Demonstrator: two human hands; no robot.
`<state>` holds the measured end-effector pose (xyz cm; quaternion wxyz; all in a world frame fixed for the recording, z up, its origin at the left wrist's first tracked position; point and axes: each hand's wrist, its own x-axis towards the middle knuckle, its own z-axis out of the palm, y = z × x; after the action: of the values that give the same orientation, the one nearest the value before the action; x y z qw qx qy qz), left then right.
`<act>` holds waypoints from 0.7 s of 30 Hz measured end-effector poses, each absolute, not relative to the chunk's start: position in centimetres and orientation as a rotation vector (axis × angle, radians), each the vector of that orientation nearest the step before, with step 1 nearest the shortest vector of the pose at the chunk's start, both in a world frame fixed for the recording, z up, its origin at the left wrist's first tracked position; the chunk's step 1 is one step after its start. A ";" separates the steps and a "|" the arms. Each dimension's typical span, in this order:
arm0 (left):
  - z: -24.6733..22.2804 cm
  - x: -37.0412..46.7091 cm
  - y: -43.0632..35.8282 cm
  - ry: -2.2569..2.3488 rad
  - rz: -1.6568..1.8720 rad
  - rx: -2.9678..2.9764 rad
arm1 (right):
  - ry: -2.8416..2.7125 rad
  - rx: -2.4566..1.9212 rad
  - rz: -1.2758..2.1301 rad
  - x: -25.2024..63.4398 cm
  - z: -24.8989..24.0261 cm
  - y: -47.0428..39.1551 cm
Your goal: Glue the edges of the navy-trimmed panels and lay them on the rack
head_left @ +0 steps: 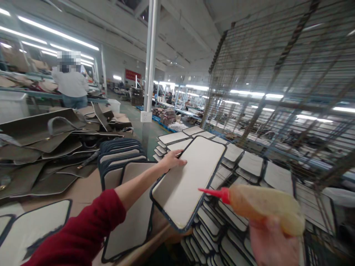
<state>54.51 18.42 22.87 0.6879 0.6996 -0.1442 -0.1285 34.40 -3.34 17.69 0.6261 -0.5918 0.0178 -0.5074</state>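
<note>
Right grip (273,240) around near-level bottle (267,203), nozzle (222,194) leftward; left grip (172,161) around panel (192,183), long axis up-rightward.

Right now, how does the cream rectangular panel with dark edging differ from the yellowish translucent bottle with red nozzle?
The cream panel is flat and straight-sided; the yellowish bottle is rounded and tapers to a red nozzle. The left hand holds the panel at one side; the right hand holds the bottle. Both are hand-held.

No text is legible; the red banner (133,75) toward eleven o'clock bears pale writing (too small to read).
</note>
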 end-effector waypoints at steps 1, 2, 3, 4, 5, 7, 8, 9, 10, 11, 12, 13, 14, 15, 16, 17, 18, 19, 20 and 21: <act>22.6 54.3 18.2 -0.339 -0.283 1.568 | 0.032 -1.301 -1.193 35.4 18.8 -3.7; 22.3 54.0 18.1 -0.363 -0.282 1.565 | 0.016 -1.246 -1.214 36.4 19.7 -4.1; 22.1 53.6 17.9 -0.393 -0.287 1.560 | 0.005 -1.207 -1.239 37.2 20.5 -4.5; 22.0 53.3 17.8 -0.427 -0.300 1.553 | -0.004 -1.181 -1.260 38.0 21.1 -4.9; 21.9 53.1 17.7 -0.465 -0.320 1.542 | -0.007 -1.168 -1.280 38.6 21.5 -5.2; 21.9 52.6 17.8 -0.535 -0.369 1.510 | 0.005 -1.171 -1.313 39.2 21.6 -5.9; 21.9 52.5 17.9 -0.557 -0.396 1.493 | 0.016 -1.177 -1.322 39.4 21.4 -6.1; 22.0 52.3 18.0 -0.567 -0.425 1.473 | 0.027 -1.187 -1.324 39.5 21.2 -6.4; 22.1 52.2 18.1 -0.564 -0.462 1.449 | 0.040 -1.196 -1.323 39.4 20.8 -6.7; 22.1 52.1 18.1 -0.553 -0.506 1.425 | 0.055 -1.207 -1.320 39.4 20.5 -7.1; 22.2 52.1 18.1 -0.540 -0.551 1.401 | 0.072 -1.221 -1.312 39.2 20.1 -7.3; 22.1 52.0 18.0 -0.535 -0.595 1.377 | 0.091 -1.239 -1.305 39.0 19.6 -7.6; 22.0 52.0 17.9 -0.539 -0.630 1.354 | 0.112 -1.262 -1.298 38.7 19.1 -7.7; 21.9 52.0 17.7 -0.549 -0.654 1.336 | 0.134 -1.290 -1.288 38.4 18.5 -7.7; 21.7 52.1 17.4 -0.560 -0.666 1.328 | 0.155 -1.319 -1.278 37.9 17.8 -7.5; 21.4 52.3 17.1 -0.566 -0.670 1.328 | 0.176 -1.345 -1.272 37.3 17.0 -7.1; 21.2 52.5 16.8 -0.563 -0.674 1.338 | 0.195 -1.371 -1.263 36.7 16.0 -6.4; 21.0 52.7 16.5 -0.555 -0.677 1.356 | 0.207 -1.389 -1.252 36.0 15.0 -5.5; 20.7 52.9 16.2 -0.547 -0.676 1.374 | 0.215 -1.401 -1.245 35.4 13.9 -4.4; 20.6 53.1 15.9 -0.542 -0.675 1.391 | 0.203 -1.427 -1.197 34.7 12.9 -3.2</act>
<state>53.12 15.90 20.59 0.6830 0.6201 -0.2417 -0.3009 34.71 -3.24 12.88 0.5923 -0.6137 0.0873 -0.5148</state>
